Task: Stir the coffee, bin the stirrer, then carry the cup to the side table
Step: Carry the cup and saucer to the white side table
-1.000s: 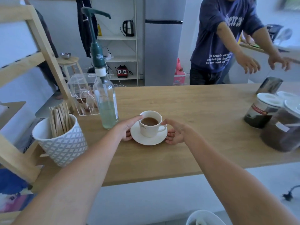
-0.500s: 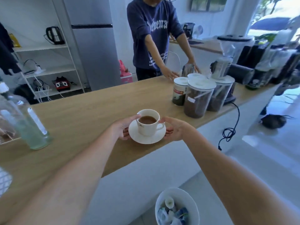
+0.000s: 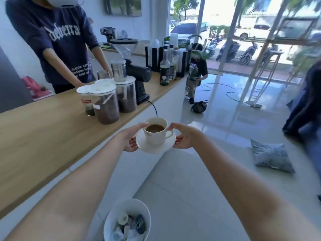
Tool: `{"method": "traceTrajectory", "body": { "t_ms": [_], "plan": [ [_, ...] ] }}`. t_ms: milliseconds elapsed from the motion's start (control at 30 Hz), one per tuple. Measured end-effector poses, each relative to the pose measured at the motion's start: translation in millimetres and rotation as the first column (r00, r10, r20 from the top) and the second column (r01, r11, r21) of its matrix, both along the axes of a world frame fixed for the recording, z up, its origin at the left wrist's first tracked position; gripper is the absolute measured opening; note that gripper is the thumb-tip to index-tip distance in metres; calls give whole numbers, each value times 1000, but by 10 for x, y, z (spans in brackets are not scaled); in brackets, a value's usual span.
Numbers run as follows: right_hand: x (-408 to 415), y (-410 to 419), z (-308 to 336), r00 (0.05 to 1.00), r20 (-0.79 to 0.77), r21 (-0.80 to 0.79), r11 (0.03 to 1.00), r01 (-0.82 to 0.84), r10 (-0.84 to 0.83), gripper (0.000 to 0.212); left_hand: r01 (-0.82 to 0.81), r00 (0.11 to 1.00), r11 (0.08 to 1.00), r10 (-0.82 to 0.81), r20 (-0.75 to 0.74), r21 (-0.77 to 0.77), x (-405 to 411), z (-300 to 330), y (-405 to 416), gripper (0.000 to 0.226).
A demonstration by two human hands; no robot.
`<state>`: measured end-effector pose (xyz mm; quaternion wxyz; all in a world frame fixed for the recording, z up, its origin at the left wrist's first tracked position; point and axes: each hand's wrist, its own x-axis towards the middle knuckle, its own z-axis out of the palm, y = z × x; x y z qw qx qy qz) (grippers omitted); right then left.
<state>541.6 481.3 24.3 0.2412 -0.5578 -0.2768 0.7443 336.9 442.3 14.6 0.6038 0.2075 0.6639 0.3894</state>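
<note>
A white cup of brown coffee stands on a white saucer, both held in the air past the front edge of the wooden counter. My left hand grips the saucer's left rim, thumb near the cup. My right hand grips the right rim beside the cup's handle. No stirrer shows in the cup. A white bin with scraps inside sits on the floor below my arms.
Clear jars of coffee grounds and a black grinder stand on the counter. A person in a navy shirt stands behind it. On the tiled floor lie a grey cushion, a black bag and cables; another person crouches beyond.
The cup and saucer have left the counter and now hang over the floor. My view has swung right, away from the syrup bottle and stirrer pot, toward the windows.
</note>
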Motion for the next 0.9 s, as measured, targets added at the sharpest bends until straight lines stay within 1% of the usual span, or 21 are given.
{"method": "traceTrajectory", "body": {
  "t_ms": [100,233,400,500,567,633,733,833,900],
  "plan": [
    [738,-17,6,992,6,-4,992,125,-125,33,121,993,993,-121,8,-13,706,-9,226,58],
    [1537,-49,-2,964,9,-3,964,264,-264,31,271,963,963,-271,-5,-4,1504,-8,481,59],
    [2416,-91,-30,896,-27,-17,896,443,-443,27,435,900,900,-435,-19,-13,2466,-16,823,58],
    [2886,-64,-94,859,-19,-28,859,512,-512,30,507,862,862,-507,-13,-14,2979,-76,1044,58],
    [3207,-27,-124,826,-10,-51,826,562,-563,33,562,827,827,-562,-3,-21,3334,-122,1202,59],
    [3594,46,-174,784,-3,-55,782,620,-621,34,642,766,766,-642,6,-41,3782,-134,1393,59],
    [3953,87,-204,731,12,-49,730,682,-682,32,695,719,718,-695,22,-50,4222,-165,1584,58],
    [4326,104,-241,668,39,-28,667,744,-743,43,750,660,657,-751,19,-71,4716,-170,1745,55],
    [4601,88,-263,605,33,-22,605,796,-795,50,790,611,609,-792,13,-71,5077,-156,1815,54]
  ]
}}
